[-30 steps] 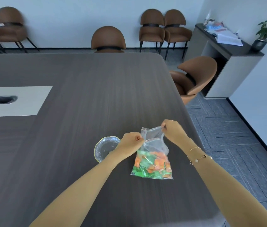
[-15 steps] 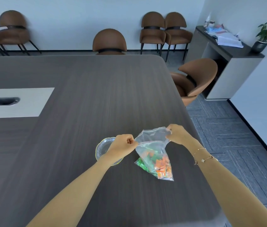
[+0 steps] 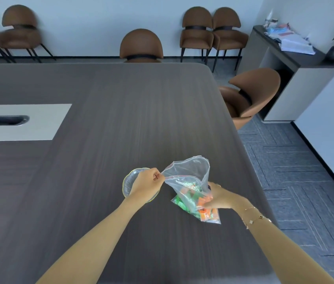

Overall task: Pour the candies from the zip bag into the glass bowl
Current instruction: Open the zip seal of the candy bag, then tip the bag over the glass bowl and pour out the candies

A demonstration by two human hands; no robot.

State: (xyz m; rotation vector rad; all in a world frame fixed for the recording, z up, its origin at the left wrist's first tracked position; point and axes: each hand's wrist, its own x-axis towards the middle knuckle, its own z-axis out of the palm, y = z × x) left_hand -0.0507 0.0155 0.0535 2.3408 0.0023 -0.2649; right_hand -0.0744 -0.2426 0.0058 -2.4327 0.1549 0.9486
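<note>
While my left hand [image 3: 146,184] pinches one corner of the zip bag [image 3: 190,181] mouth, holding it open above the dark table [image 3: 100,130], my right hand [image 3: 218,196] grips the bag's lower part around the candies [image 3: 200,202]. The glass bowl [image 3: 127,184] sits just left, partly under my left hand.

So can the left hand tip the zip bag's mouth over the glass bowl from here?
Probably yes: the left hand pinches the open zip bag directly above the glass bowl, nothing between them.
</note>
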